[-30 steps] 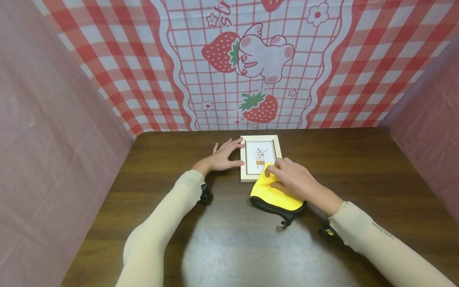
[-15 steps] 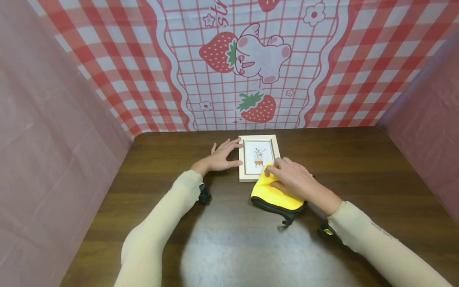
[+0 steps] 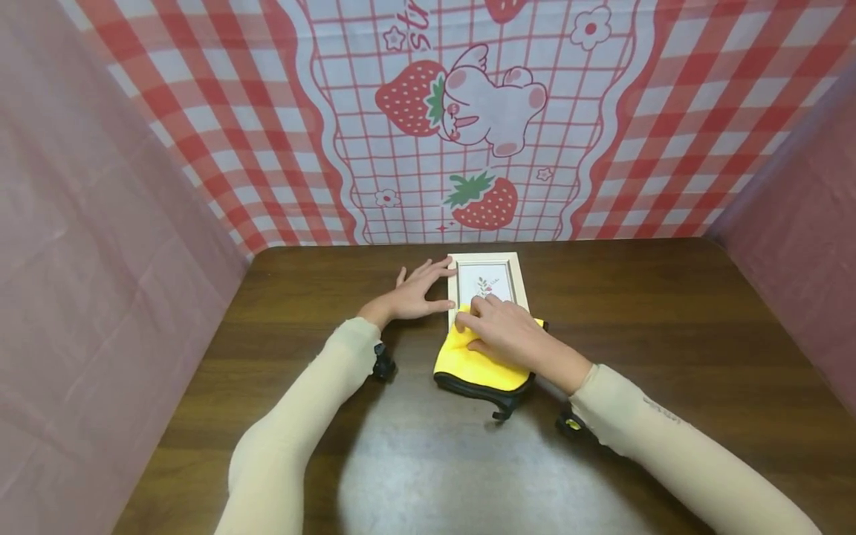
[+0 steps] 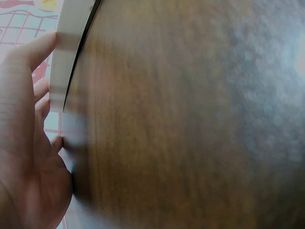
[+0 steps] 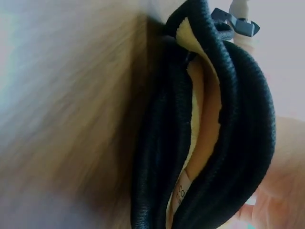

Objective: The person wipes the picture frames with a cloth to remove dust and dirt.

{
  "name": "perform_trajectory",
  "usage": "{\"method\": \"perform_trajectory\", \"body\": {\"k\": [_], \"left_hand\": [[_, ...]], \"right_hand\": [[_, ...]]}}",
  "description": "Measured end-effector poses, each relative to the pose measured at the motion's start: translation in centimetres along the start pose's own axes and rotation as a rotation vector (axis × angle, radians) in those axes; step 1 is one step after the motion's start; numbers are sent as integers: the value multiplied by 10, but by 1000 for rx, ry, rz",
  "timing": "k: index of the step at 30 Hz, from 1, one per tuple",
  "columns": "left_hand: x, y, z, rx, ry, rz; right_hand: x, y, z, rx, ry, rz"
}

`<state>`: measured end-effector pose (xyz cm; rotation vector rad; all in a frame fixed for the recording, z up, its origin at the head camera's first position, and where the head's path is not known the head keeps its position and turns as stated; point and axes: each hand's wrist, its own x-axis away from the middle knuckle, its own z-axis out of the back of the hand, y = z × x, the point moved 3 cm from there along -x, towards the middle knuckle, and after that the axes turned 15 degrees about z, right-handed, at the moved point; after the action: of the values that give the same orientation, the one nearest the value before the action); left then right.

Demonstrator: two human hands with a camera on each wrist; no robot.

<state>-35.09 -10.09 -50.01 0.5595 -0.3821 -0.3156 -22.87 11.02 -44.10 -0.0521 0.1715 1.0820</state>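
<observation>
A light wooden picture frame lies flat near the table's back edge, with a printed plant picture inside. My left hand rests at its left side, fingers spread, the thumb and fingertips touching the border. In the left wrist view, those fingers meet the side of the frame. My right hand holds a folded yellow cloth with black edging over the frame's lower part, hiding the bottom of the picture. The right wrist view shows the cloth's layered dark edges with a small white label between them.
The brown wooden table has a bright glare in its front middle. A red and white strawberry-print curtain hangs right behind it. Pink drapes stand along both sides. Each wrist wears a small black device.
My right hand has moved left with the yellow cloth, so that it covers more of the frame's lower part. The left hand and the frame stay in place.
</observation>
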Motion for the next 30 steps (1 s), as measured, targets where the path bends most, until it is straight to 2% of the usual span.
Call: {"method": "perform_trajectory", "body": {"k": [4, 9, 15, 19, 22, 30], "left_hand": [[1, 3, 0, 4, -1, -4], [2, 5, 0, 13, -7, -1], [10, 8, 4, -3, -14, -1], [17, 13, 7, -13, -21, -4], [17, 14, 8, 2, -24, 6], [18, 16, 7, -35, -14, 2]], "right_hand": [[-8, -4, 0, 25, 16, 29], [-5, -5, 0, 3, -9, -4], [8, -10, 3, -73, -85, -37], [19, -14, -1, -142, -186, -42], [24, -14, -3, -141, -217, -36], [24, -11, -1, 60, -84, 87]]}}
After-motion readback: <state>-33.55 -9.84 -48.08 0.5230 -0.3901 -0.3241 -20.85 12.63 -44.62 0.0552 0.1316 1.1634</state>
